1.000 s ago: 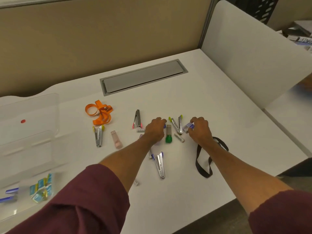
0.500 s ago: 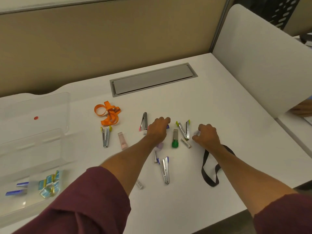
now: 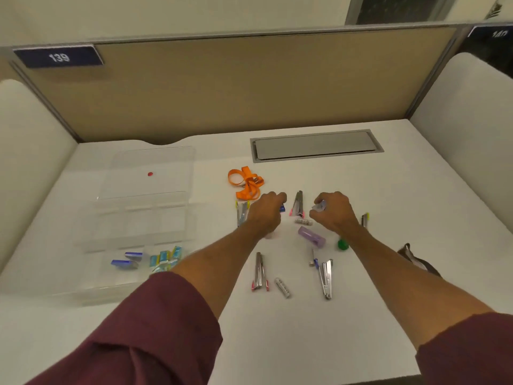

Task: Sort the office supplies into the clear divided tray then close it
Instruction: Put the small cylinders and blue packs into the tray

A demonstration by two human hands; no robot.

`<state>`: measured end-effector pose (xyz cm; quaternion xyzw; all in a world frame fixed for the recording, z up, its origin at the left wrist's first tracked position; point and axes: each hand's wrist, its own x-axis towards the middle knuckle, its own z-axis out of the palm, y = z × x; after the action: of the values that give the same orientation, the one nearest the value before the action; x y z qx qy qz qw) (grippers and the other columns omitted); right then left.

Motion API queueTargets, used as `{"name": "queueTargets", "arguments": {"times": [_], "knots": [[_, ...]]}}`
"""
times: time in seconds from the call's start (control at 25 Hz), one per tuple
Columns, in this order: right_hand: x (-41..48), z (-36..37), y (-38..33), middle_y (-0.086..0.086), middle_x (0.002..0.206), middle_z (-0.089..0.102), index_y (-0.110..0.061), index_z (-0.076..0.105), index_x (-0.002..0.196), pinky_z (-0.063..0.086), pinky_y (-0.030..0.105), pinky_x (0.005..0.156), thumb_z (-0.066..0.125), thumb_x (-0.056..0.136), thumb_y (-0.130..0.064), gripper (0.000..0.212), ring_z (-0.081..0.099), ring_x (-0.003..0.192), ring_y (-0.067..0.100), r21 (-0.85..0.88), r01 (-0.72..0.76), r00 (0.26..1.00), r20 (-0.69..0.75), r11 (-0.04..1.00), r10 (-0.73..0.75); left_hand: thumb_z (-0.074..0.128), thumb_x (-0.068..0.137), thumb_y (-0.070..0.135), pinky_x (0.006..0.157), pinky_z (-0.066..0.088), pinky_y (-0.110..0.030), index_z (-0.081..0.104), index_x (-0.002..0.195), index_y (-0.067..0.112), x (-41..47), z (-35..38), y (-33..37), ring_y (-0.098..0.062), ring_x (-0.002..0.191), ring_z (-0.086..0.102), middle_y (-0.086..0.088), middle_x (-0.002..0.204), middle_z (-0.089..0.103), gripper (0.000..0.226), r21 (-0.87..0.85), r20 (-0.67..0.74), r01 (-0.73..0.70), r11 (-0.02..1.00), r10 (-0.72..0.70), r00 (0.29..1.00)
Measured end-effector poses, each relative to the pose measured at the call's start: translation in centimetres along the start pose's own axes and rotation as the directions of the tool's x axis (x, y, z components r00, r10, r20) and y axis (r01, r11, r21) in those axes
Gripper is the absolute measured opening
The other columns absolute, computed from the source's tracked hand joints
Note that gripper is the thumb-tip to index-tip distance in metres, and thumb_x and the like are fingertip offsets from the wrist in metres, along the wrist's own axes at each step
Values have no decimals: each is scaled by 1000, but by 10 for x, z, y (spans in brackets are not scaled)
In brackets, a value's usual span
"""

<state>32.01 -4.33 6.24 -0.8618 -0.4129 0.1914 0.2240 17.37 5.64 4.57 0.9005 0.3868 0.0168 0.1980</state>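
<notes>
A person's left hand (image 3: 263, 212) hovers over a white desk (image 3: 416, 195), fingers curled round a small blue item (image 3: 282, 208). Near it, the right hand (image 3: 334, 212) curls round a small pale item (image 3: 319, 206); what it is cannot be told.

Between the two hands lies one pink-tipped metal stapler (image 3: 298, 204), with a strip of staples (image 3: 303, 222) just below it. A purple case (image 3: 311, 237) sits below the right hand, and a green cap (image 3: 343, 244) beside that wrist.

Five metal staplers show in all. Besides the first, a yellow-tipped one (image 3: 242, 213) lies just left of the left hand, another yellow-tipped one (image 3: 365, 220) right of the right hand, a second pink-tipped one (image 3: 260, 272) and a blue-tipped one (image 3: 325, 277) nearer the person. A second staple strip (image 3: 282, 287) lies between those last two.

There are two lanyards: an orange lanyard (image 3: 245, 183) just beyond the left hand, and a black lanyard (image 3: 416, 259) by the right forearm.

The clear divided tray (image 3: 133, 218) stands well left of the left hand, its lid (image 3: 155, 162) open. It holds two blue pieces (image 3: 126, 259) and a cluster of teal boxes (image 3: 166, 258).
</notes>
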Motion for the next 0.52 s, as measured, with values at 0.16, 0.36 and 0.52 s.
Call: {"name": "queueTargets", "arguments": {"times": [0.16,0.36,0.52], "knots": [[-19,59,-90,14,107,69,-7,69,107,47,32,89,69,80,-22,31,63,99,29,-57,163,983,98,985,-157,56,91,5,90,52,-40,51,126,17,-51,-28,-71,-30,111,56,-9,123,58,37,-12,-44,120,993,-120,992],[-63,132,-192,16,108,66,-7,69,110,47,35,86,68,82,-20,31,60,103,29,-34,408,897,200,912,-393,52,90,4,87,49,-39,52,123,17,-125,-59,-164,-28,108,56,-9,119,59,35,0,-141,270,963,-267,953],[-94,186,-247,15,106,66,-10,68,108,46,31,82,67,81,-21,29,58,103,28,25,496,831,276,868,-483,55,90,4,85,49,-36,53,122,19,-178,-70,-226,-26,106,56,-7,118,60,36,-48,-159,392,919,-394,905]]}}
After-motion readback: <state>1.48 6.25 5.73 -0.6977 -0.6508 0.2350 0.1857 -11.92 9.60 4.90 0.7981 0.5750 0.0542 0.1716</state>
